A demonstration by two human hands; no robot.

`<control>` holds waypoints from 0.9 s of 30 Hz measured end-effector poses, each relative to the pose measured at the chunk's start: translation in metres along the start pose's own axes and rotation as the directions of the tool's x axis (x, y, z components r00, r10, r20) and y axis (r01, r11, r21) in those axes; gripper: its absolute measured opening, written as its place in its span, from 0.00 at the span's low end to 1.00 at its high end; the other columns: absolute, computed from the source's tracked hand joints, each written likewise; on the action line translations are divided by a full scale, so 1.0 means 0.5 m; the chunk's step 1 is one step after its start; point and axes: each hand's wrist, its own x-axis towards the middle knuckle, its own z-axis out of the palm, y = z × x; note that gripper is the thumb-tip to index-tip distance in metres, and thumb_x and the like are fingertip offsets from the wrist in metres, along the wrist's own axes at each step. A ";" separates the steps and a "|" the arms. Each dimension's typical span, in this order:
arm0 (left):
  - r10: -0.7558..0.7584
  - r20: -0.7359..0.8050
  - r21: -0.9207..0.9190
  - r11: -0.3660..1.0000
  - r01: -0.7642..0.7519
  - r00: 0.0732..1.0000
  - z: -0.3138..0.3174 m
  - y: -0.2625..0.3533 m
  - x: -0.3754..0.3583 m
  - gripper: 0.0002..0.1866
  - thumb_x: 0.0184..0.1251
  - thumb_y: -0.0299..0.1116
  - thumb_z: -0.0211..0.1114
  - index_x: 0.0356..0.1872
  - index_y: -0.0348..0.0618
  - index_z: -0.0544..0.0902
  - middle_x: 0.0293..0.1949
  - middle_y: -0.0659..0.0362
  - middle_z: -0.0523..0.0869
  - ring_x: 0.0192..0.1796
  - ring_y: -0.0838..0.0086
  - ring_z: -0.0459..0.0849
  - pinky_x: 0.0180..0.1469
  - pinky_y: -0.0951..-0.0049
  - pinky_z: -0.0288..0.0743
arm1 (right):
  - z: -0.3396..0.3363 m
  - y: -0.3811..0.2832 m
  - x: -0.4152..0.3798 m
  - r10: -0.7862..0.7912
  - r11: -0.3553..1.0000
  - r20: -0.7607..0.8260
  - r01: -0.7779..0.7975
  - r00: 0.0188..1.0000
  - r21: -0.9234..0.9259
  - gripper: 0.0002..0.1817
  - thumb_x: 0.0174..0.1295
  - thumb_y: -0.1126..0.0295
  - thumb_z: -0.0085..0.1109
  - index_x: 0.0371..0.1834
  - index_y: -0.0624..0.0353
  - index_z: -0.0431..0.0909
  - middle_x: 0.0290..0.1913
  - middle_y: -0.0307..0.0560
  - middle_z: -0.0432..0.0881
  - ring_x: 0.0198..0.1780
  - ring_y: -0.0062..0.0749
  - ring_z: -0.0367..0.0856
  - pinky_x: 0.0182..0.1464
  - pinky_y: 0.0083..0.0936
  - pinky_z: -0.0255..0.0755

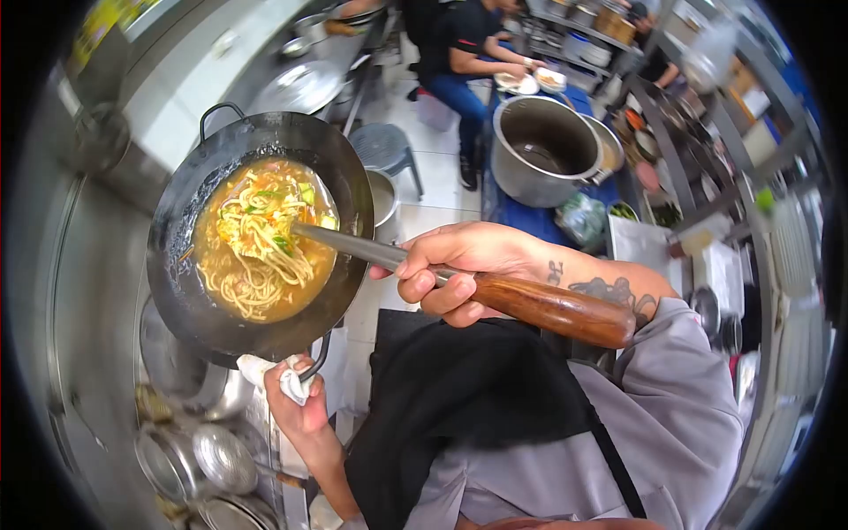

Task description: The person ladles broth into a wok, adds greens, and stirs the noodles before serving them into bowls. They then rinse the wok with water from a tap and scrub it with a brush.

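Head view: the left hand (296, 402) grips the wok (256, 234) handle through a cloth (278, 375), and the right hand (459, 274) holds a ladle (380, 254) pointing into the noodles (261, 243).

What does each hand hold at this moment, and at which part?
The right hand holds the ladle where its metal shaft meets the wooden handle. The left hand grips the wok by its near side handle through a white cloth.

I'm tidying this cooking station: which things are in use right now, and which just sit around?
In use: wok of noodles, ladle in right hand, cloth in left hand.
Sitting around: big pot, stool, small bowls.
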 end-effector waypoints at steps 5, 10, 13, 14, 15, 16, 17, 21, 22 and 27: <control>-0.174 -0.013 0.127 0.977 0.174 0.985 0.213 0.004 -0.093 0.13 0.61 0.29 0.54 0.47 0.39 0.71 0.34 0.54 0.78 0.33 0.75 0.78 0.19 0.76 0.69 | 0.082 0.008 -0.219 -0.097 0.981 -0.070 0.108 0.993 0.163 0.13 0.65 0.74 0.45 0.52 0.60 0.63 0.25 0.32 0.66 0.16 0.12 0.62 0.16 0.16 0.57; -0.399 0.083 0.253 0.895 0.368 0.913 0.301 0.016 -0.004 0.13 0.60 0.29 0.54 0.45 0.38 0.69 0.32 0.53 0.77 0.33 0.73 0.79 0.18 0.75 0.69 | 0.145 0.056 -0.285 -0.303 0.901 -0.270 0.367 0.914 0.231 0.15 0.66 0.74 0.43 0.56 0.63 0.65 0.26 0.34 0.65 0.15 0.12 0.62 0.15 0.16 0.61; -0.463 0.026 0.331 0.840 0.429 0.886 0.385 -0.086 -0.103 0.12 0.60 0.30 0.55 0.43 0.36 0.69 0.32 0.52 0.77 0.33 0.73 0.78 0.18 0.75 0.69 | 0.108 0.113 -0.467 -0.329 0.857 -0.238 0.395 0.914 0.331 0.16 0.66 0.74 0.43 0.57 0.63 0.64 0.25 0.34 0.65 0.14 0.11 0.62 0.14 0.15 0.61; -0.537 0.061 0.318 0.809 0.494 0.841 0.386 -0.111 -0.068 0.12 0.60 0.30 0.55 0.41 0.34 0.69 0.31 0.52 0.77 0.33 0.72 0.78 0.18 0.75 0.69 | 0.098 0.123 -0.467 -0.365 0.843 -0.297 0.448 0.883 0.297 0.16 0.66 0.74 0.43 0.57 0.63 0.64 0.25 0.34 0.65 0.14 0.11 0.62 0.14 0.15 0.61; -0.572 0.070 0.339 0.784 0.520 0.817 0.406 -0.138 -0.036 0.12 0.60 0.30 0.55 0.41 0.34 0.69 0.31 0.52 0.77 0.33 0.72 0.78 0.18 0.75 0.69 | 0.085 0.121 -0.482 -0.392 0.819 -0.322 0.486 0.862 0.304 0.16 0.66 0.74 0.43 0.57 0.63 0.64 0.25 0.34 0.65 0.14 0.11 0.62 0.14 0.15 0.61; -0.624 0.099 0.366 0.747 0.555 0.775 0.419 -0.170 -0.003 0.11 0.60 0.30 0.55 0.40 0.34 0.70 0.31 0.52 0.77 0.33 0.72 0.78 0.18 0.75 0.68 | 0.070 0.124 -0.495 -0.427 0.787 -0.346 0.532 0.836 0.312 0.14 0.65 0.75 0.45 0.53 0.60 0.64 0.25 0.33 0.66 0.14 0.12 0.62 0.15 0.16 0.59; -0.678 0.122 0.395 0.703 0.592 0.725 0.432 -0.201 0.027 0.11 0.60 0.31 0.55 0.40 0.34 0.70 0.31 0.52 0.77 0.33 0.72 0.78 0.19 0.75 0.68 | 0.060 0.127 -0.505 -0.460 0.750 -0.374 0.578 0.805 0.322 0.11 0.63 0.75 0.46 0.49 0.57 0.64 0.25 0.32 0.67 0.15 0.12 0.62 0.16 0.18 0.58; -0.796 0.220 0.501 0.588 0.635 0.564 0.349 -0.267 0.086 0.10 0.61 0.31 0.56 0.38 0.35 0.70 0.30 0.52 0.78 0.32 0.72 0.78 0.19 0.75 0.68 | 0.058 0.251 -0.441 -0.547 0.605 -0.533 0.745 0.645 0.281 0.16 0.66 0.74 0.43 0.57 0.64 0.64 0.25 0.35 0.65 0.14 0.12 0.63 0.13 0.17 0.61; -0.812 0.187 0.512 0.560 0.651 0.552 0.365 -0.284 0.090 0.09 0.61 0.31 0.56 0.38 0.36 0.71 0.30 0.52 0.78 0.31 0.72 0.78 0.19 0.75 0.67 | 0.056 0.260 -0.442 -0.559 0.567 -0.555 0.772 0.617 0.287 0.15 0.66 0.74 0.43 0.56 0.65 0.64 0.25 0.35 0.65 0.14 0.12 0.63 0.13 0.17 0.61; -0.908 0.181 0.551 0.412 0.725 0.378 0.381 -0.380 0.151 0.09 0.61 0.31 0.56 0.38 0.38 0.72 0.30 0.53 0.79 0.31 0.72 0.79 0.19 0.76 0.67 | 0.052 0.301 -0.438 -0.575 0.404 -0.677 0.879 0.460 0.254 0.15 0.67 0.74 0.42 0.55 0.64 0.64 0.25 0.35 0.65 0.14 0.12 0.63 0.13 0.17 0.60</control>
